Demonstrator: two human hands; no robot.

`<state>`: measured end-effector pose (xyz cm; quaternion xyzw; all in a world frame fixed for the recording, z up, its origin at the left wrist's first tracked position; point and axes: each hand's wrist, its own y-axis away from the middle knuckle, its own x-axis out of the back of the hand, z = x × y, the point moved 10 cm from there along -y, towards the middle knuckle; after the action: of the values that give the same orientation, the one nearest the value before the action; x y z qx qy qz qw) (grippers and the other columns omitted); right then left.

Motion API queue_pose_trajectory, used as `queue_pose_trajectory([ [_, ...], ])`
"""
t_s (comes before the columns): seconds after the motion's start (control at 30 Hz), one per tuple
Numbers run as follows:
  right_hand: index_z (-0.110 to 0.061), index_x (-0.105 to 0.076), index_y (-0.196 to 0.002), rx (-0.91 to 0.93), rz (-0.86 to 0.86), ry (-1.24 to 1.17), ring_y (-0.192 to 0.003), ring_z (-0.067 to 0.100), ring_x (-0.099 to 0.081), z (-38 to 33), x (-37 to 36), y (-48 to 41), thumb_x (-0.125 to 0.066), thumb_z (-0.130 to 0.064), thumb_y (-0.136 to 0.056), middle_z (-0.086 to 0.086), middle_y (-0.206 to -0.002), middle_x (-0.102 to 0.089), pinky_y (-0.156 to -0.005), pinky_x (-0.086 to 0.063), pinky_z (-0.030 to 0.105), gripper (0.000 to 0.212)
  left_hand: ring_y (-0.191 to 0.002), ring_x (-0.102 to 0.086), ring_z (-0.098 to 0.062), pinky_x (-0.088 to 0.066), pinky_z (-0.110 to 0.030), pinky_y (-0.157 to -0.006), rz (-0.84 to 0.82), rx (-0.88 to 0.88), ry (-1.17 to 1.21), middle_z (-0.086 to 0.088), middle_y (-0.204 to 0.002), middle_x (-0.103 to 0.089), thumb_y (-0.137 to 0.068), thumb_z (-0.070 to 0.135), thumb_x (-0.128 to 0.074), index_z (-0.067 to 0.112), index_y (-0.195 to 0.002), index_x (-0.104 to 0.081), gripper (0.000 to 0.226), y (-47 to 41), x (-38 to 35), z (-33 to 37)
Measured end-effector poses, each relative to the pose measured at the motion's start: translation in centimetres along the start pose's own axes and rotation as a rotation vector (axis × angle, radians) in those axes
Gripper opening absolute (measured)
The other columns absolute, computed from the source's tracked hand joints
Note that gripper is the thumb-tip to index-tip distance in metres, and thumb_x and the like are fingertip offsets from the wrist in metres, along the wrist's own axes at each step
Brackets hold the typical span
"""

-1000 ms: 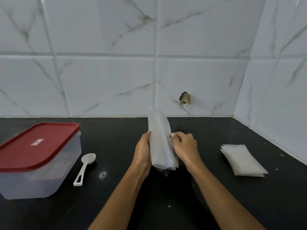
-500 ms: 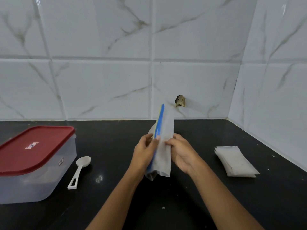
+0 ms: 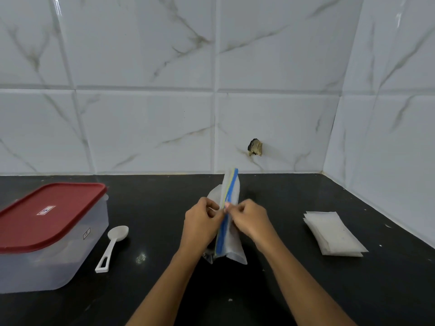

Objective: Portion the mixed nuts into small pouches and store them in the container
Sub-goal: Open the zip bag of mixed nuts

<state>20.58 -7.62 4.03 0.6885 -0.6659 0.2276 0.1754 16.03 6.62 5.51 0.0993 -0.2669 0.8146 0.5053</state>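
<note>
Leftmost, well left of the bag, sits a rounded-rectangular container (image 3: 77,262) of cloudy plastic under a glossy red lid (image 3: 28,227). Nearer the bag lies a white plastic spoon (image 3: 113,245), with an oval bowl and slotted handle. The left hand (image 3: 202,227) and right hand (image 3: 251,222) meet at the bag's blue-and-yellow zip strip, fingers curled, each pinching it. The frosted, crinkly bag (image 3: 233,243) is held upright over the black counter (image 3: 164,196). Well right of it is a flat stack of translucent pouches (image 3: 334,234).

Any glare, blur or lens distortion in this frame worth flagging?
Head view: glare streaks on the tiles top left and right, a small glint on the counter; vertical grout lines splay from the wide lens; the left hand, right hand and bag look sharp.
</note>
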Motion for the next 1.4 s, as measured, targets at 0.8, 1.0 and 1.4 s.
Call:
queue_pose_trajectory([
  [0.8, -0.003, -0.052, -0.089, 0.001, 0.245, -0.049, -0.087, 0.03, -0.059, -0.7, 4.3, 0.7, -0.038, -0.016, -0.096, 0.013, -0.096, -0.06, -0.073, -0.049, 0.039, 0.02, -0.045, -0.057, -0.006, -0.047, -0.017, -0.047, 0.165, 0.093, 0.197, -0.001, -0.064, -0.064, -0.088, 0.008, -0.05, 0.008, -0.075, -0.05, 0.013, 0.6, 2.6, 0.3],
  [1.0, 0.014, -0.044, -0.124, -0.456, -0.079, -1.379, -0.098, 0.036, -0.06, 2.0, 0.8, 0.5, -0.025, 0.005, -0.097, 0.025, -0.113, -0.059, -0.083, -0.045, 0.048, 0.034, -0.064, -0.056, -0.026, -0.047, -0.034, -0.083, -0.055, 0.8, 1.316, -0.019, -0.073, -0.054, -0.097, -0.002, -0.03, -0.007, -0.076, -0.048, 0.028, 1.2, -2.6, -3.1],
  [1.4, -0.007, -0.067, -0.099, -0.391, -0.583, -1.054, -0.058, 0.02, -0.069, -1.2, -3.0, 3.3, -0.047, -0.038, -0.094, 0.01, -0.073, -0.072, -0.054, -0.059, 0.032, 0.037, -0.062, -0.07, -0.025, -0.058, -0.038, -0.063, -0.365, 0.687, 0.915, -0.015, -0.076, -0.073, -0.088, 0.022, -0.059, 0.001, -0.091, -0.066, 0.023, 2.2, -2.9, -2.3],
])
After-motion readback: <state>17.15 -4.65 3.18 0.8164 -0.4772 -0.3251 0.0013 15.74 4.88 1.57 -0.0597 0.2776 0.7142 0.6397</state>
